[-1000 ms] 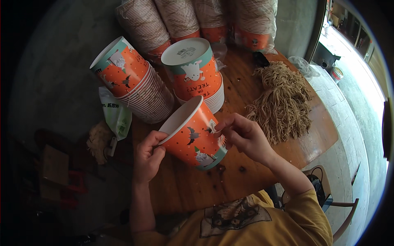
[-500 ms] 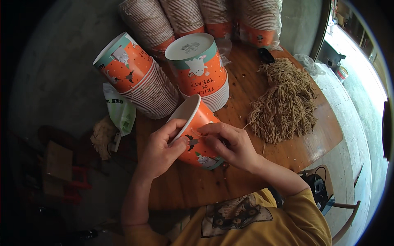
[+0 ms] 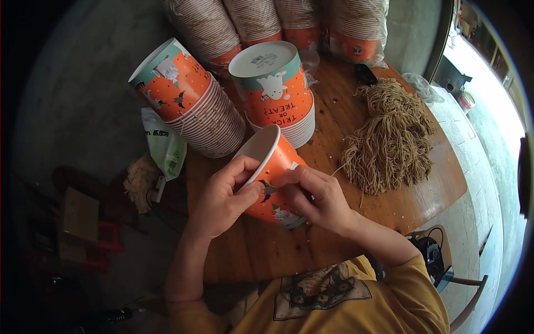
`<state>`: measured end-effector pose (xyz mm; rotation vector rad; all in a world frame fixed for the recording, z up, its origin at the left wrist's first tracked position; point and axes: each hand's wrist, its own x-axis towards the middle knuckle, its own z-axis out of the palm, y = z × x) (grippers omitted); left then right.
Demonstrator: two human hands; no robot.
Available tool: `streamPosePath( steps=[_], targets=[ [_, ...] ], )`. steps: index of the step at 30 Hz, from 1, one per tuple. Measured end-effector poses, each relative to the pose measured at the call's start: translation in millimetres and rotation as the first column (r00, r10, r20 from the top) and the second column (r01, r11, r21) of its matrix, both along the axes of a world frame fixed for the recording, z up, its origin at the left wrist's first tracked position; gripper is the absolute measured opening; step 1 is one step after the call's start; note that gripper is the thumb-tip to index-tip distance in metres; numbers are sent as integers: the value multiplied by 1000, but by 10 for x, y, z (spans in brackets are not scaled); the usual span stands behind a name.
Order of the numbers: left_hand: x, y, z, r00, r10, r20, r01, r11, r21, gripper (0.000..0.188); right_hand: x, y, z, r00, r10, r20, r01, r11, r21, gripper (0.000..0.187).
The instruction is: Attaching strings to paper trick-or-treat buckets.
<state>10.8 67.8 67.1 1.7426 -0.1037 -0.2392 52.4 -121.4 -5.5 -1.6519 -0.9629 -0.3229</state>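
An orange paper bucket [image 3: 285,155] with a white inside and printed Halloween figures is tilted between my hands, its mouth toward the upper left. My left hand [image 3: 225,192] grips its wall near the rim, fingers inside and thumb outside on the printed bat. Against the outer wall, the thumb and index finger of my right hand [image 3: 317,195] are pinched together. What they hold, if anything, is too small to make out. A bundle of tan cords [image 3: 386,139] lies on the table to the right, with a loose strand reaching toward my right hand.
Behind the bucket, an upside-down bucket stack [image 3: 278,106] stands on the wooden table [image 3: 328,245]. A leaning stack [image 3: 186,100] is left of it. Several plastic-wrapped stacks [image 3: 256,22] line the back. A green-white bag [image 3: 164,142] hangs at the table's left edge.
My right fingers have drawn closer together against the bucket wall, covering a thin cord-like line seen there before. The bucket and both hands appear slightly farther right as the view shifts.
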Motion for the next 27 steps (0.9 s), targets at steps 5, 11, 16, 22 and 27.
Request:
streamPosePath(
  steps=[5,11,16,22,27],
  targets=[
    [4,9,2,1000,-1,11,1,999,37,13,-13,-82,19,971,86,-222,-69,994,83,12],
    [5,3,1,1000,11,-8,-11,1000,1,17,-46,-191,222,725,247,-643,-151,968,201,21],
    [28,-31,-16,999,-36,8,36,999,13,26,7,-117,111,804,215,-555,-115,971,210,13],
    [36,-39,-1,999,-52,16,51,997,56,26,4,-125,136,942,20,-335,-3,999,49,10],
    [-14,-147,54,999,-29,37,30,999,-18,40,-14,-138,105,835,222,-504,-135,970,203,9]
  ],
)
